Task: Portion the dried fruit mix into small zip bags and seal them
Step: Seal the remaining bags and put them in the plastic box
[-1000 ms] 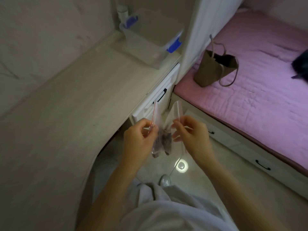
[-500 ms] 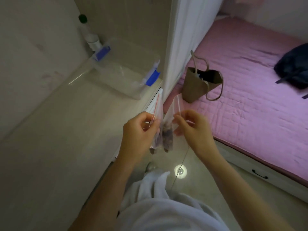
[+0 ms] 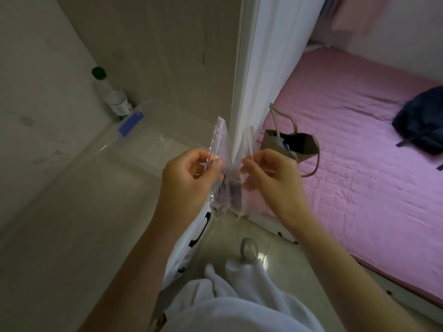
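Observation:
Two small clear zip bags with red seal strips hang side by side in front of me, each with dark dried fruit at the bottom. My left hand (image 3: 189,178) pinches the left zip bag (image 3: 219,140) near its top. My right hand (image 3: 271,178) pinches the right zip bag (image 3: 247,142) the same way. The fruit (image 3: 230,197) sits between my two hands. Both bags hang over the desk's right edge, above the floor.
A pale desk (image 3: 72,224) runs along my left. At its far end sits a clear plastic box (image 3: 153,130) with blue clips, and a white bottle (image 3: 107,92). A pink bed (image 3: 359,152) on the right carries a brown paper bag (image 3: 294,144) and dark cloth (image 3: 422,123).
The view has tilted up and toward the desk's far end. My hands, still holding both bags, have risen and drawn slightly apart.

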